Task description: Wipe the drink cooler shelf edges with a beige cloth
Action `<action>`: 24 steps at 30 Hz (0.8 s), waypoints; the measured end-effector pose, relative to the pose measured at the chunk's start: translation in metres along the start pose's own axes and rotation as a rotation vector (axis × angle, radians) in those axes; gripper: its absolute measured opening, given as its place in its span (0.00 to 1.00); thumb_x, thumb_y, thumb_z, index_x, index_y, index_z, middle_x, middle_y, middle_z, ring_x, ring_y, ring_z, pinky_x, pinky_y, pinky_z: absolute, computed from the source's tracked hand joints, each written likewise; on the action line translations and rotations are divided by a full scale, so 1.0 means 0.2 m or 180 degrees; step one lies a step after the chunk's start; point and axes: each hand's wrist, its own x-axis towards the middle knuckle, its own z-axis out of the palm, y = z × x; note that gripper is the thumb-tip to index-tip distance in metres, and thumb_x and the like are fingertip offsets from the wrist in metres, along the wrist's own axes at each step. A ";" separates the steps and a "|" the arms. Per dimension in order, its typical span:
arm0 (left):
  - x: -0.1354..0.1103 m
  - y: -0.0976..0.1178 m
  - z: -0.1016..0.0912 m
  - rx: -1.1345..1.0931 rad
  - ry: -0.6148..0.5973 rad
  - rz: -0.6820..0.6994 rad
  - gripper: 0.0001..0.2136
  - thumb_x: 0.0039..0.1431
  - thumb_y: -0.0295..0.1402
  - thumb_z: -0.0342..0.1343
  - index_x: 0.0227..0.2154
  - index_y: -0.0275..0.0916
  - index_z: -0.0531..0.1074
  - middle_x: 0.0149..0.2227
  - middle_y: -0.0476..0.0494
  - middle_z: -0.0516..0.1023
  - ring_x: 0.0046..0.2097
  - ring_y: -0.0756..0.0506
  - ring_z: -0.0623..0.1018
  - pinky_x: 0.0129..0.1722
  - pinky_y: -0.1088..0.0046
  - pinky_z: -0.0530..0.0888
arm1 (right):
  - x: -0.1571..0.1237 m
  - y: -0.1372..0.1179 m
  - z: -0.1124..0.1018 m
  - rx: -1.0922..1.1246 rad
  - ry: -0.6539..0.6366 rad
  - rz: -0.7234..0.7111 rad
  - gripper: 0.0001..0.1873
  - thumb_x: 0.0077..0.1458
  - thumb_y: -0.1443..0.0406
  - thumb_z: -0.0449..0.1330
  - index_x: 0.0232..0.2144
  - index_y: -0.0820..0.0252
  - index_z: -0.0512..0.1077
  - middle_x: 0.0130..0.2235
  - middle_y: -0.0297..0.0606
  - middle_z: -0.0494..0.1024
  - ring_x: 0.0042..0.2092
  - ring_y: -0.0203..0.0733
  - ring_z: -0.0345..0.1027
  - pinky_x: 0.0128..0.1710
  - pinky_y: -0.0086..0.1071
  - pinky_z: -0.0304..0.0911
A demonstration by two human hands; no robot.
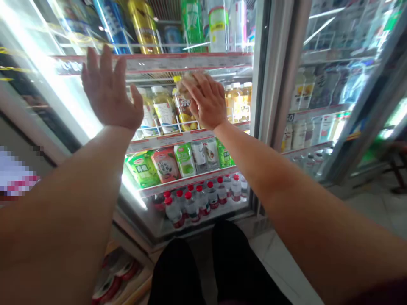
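My left hand (110, 91) is raised with its fingers spread, holding nothing. It is in front of the cooler's left side, palm toward what looks like the glass door. To the right, my right hand (208, 99) is bent over a crumpled, pale brownish cloth (187, 84), which shows at its fingertips and is partly covered by them. Behind the cloth stands a yellow-capped tea bottle (187, 114), with a white-capped bottle (163, 106) to its left. Whether either hand touches the glass is hard to tell.
Upper-shelf bottles include a green bottle (192, 23). Lower down are a green pouch (143, 169), a red pouch (165, 164) and several red-capped water bottles (192, 207). A metal door frame (276, 63) divides this cooler from another. Red-and-white round items (108, 290) lie at lower left.
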 end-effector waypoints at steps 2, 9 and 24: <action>0.00 0.00 0.00 -0.0084 -0.0006 0.0000 0.35 0.59 0.43 0.48 0.70 0.46 0.52 0.71 0.71 0.36 0.73 0.43 0.40 0.70 0.58 0.37 | 0.00 0.00 0.01 -0.0018 0.0191 0.0342 0.31 0.62 0.63 0.44 0.67 0.48 0.59 0.70 0.33 0.56 0.72 0.51 0.45 0.68 0.54 0.53; 0.00 0.01 -0.01 -0.0294 -0.0184 -0.0177 0.35 0.60 0.46 0.49 0.70 0.48 0.51 0.71 0.71 0.37 0.73 0.43 0.38 0.71 0.59 0.33 | -0.03 0.00 0.02 -0.0040 -0.0129 -0.0314 0.31 0.62 0.64 0.45 0.66 0.43 0.59 0.70 0.29 0.55 0.72 0.48 0.44 0.68 0.54 0.53; -0.02 -0.04 0.04 0.0341 0.0072 0.0132 0.38 0.54 0.37 0.46 0.71 0.44 0.49 0.71 0.66 0.35 0.73 0.44 0.40 0.69 0.54 0.42 | -0.06 -0.01 0.04 -0.0075 0.0335 0.0592 0.31 0.63 0.64 0.43 0.67 0.51 0.59 0.69 0.38 0.58 0.72 0.53 0.46 0.67 0.56 0.54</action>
